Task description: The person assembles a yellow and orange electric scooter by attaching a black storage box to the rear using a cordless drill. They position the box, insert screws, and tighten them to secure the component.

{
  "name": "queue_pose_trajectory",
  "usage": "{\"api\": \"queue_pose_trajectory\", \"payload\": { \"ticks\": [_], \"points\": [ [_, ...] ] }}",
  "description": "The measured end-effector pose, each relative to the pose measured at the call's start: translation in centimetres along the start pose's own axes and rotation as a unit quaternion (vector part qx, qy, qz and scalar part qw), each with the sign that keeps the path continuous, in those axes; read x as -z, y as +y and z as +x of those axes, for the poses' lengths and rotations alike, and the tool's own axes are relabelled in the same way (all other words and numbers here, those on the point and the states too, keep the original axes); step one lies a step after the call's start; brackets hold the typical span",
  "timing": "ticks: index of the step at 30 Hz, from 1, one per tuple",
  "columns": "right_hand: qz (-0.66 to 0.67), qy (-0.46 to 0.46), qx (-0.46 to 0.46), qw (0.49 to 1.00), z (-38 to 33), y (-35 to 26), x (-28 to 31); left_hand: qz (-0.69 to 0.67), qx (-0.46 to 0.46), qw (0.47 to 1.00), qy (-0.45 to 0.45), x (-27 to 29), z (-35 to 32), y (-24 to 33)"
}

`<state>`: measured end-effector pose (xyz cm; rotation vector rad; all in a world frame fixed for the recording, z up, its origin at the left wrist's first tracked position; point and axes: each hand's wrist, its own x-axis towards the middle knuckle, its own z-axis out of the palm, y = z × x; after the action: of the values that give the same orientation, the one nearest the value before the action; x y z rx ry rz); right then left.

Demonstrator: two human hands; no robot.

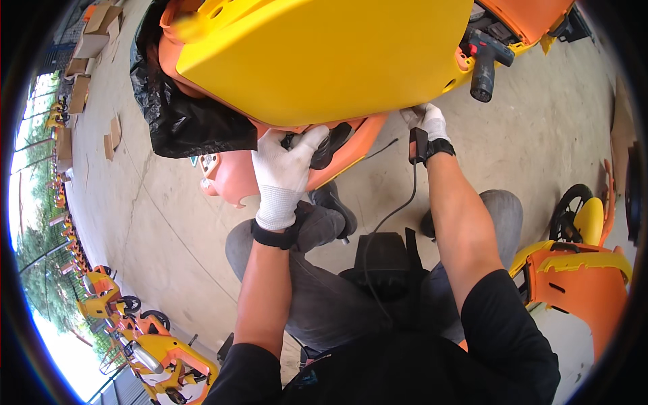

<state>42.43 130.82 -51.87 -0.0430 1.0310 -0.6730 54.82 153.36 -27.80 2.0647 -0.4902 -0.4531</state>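
- Working both gloved hands at the near edge of a big yellow panel (pixel 324 64), which sits right in front of the person and fills the top middle of the view.
- Left hand (pixel 287 155): white glove, fingers bent at the edge, right by the orange trim (pixel 368 142) below the panel and a black piece (pixel 331 145). Can't tell if it's actually gripping anything.
- Right hand (pixel 432 120): also in white, up at the panel's underside further right. Fingertips are partly hidden, so no idea if it's open or closed.
- Small box (pixel 417 144) sits at the right wrist, with a cable (pixel 398 210) dropping from it toward the lap.
- Black bag (pixel 196 125) hangs around the panel's left end, crumpled and shiny.
- Drill (pixel 482 71) is at the right end, handle toward the person. Can't see exactly what it's resting on.
- Concrete floor (pixel 169 223) all round. Cardboard boxes (pixel 91 46) upper left, a bunch of yellow and orange scooters (pixel 172 347) lower left, and an orange shell (pixel 574 283) with a wheel (pixel 563 206) near it on the right.
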Motion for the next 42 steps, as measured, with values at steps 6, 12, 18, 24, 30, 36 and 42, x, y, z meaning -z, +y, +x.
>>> {"api": "queue_pose_trajectory", "payload": {
  "ticks": [6, 12, 18, 24, 30, 36, 42],
  "points": [
    [0.027, 0.058, -0.022, 0.998, -0.9, -0.4, -1.2, -0.004, -0.008, 1.0, -0.001, -0.1, 0.0, -0.3],
    [-0.037, 0.029, 0.007, 0.999, -0.3, -0.2, -0.5, -0.017, -0.028, 0.999, 0.009, -0.3, -0.1, -0.5],
    [-0.061, 0.046, 0.036, 0.996, -0.8, 0.3, -0.6, 0.003, -0.02, 1.0, 0.008, -0.1, -0.2, -0.5],
    [-0.086, 0.045, 0.033, 0.995, -1.1, -0.1, -0.5, -0.016, -0.015, 1.0, 0.003, -0.2, -0.2, -0.5],
    [-0.104, 0.06, 0.03, 0.992, -0.5, 0.2, -0.4, -0.004, 0.0, 1.0, 0.005, 0.0, -0.3, -0.7],
    [-0.129, 0.062, 0.061, 0.988, -0.4, 0.0, 0.0, -0.057, 0.004, 0.99, -0.127, 1.8, 0.0, -1.7],
    [-0.128, 0.063, 0.06, 0.988, -0.4, 0.0, 0.2, -0.192, -0.007, 0.971, -0.142, 1.5, -0.2, -1.5]
  ]
}}
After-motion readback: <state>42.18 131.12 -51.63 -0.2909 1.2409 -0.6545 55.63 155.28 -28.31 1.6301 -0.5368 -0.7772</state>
